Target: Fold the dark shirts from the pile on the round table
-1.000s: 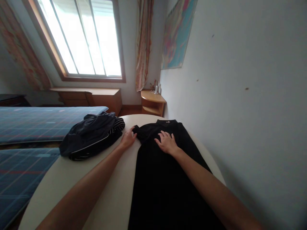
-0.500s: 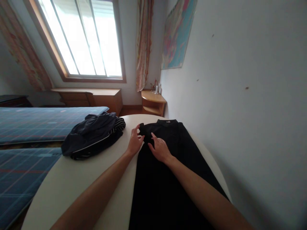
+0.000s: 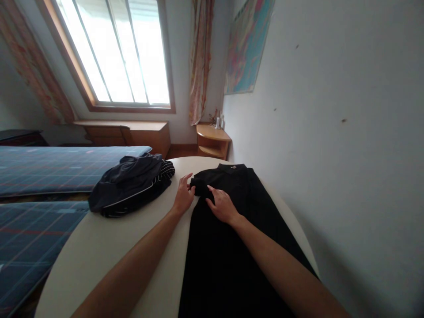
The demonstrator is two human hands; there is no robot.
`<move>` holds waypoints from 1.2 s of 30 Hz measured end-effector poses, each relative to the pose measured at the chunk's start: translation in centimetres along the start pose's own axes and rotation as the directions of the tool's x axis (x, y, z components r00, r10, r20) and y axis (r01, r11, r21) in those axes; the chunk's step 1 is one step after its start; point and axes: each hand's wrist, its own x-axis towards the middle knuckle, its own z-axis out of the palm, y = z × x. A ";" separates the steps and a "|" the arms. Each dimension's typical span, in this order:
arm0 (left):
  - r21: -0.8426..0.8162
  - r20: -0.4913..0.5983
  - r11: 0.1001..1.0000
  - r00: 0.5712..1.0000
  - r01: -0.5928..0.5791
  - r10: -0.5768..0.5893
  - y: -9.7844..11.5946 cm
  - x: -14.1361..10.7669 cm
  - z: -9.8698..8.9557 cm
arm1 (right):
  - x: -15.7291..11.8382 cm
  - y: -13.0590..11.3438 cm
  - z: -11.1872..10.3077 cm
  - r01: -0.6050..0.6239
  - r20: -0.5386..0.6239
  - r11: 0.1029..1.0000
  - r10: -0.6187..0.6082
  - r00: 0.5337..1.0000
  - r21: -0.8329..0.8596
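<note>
Black garment (image 3: 215, 256), one, left hand (image 3: 184, 195) pinching its sleeve (image 3: 200, 187), right hand (image 3: 223, 206) loosely spread on it, one pale table (image 3: 92, 247)

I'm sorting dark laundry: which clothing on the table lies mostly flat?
The black shirt under the right hand, its collar at the far end; the other clothes, left of it, lie in a crumpled heap.

Two bare forearms (image 3: 141, 260), long and tapering, bare left hand (image 3: 183, 196), bare right hand (image 3: 223, 206), slim fingers (image 3: 213, 191)
</note>
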 end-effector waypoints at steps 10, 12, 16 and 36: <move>0.461 -0.100 0.835 0.953 0.300 -0.287 1.6 -0.4 -2.5 | -0.2 -0.4 -0.6 0.102 0.080 0.995 -0.103 0.991 0.011; 0.541 -0.098 0.793 0.957 0.281 -0.272 1.0 -0.3 -2.6 | -0.2 -0.4 -0.6 0.092 0.098 0.996 -0.092 0.991 0.014; 0.645 -0.075 0.725 0.965 0.240 -0.253 -0.4 0.6 -2.5 | -0.2 -0.5 -0.6 0.080 0.110 0.997 -0.082 0.991 0.024; 0.469 0.112 0.883 0.991 0.018 -0.080 3.8 8.2 -1.0 | -0.3 -1.3 -1.7 0.231 0.146 0.961 -0.253 0.956 0.151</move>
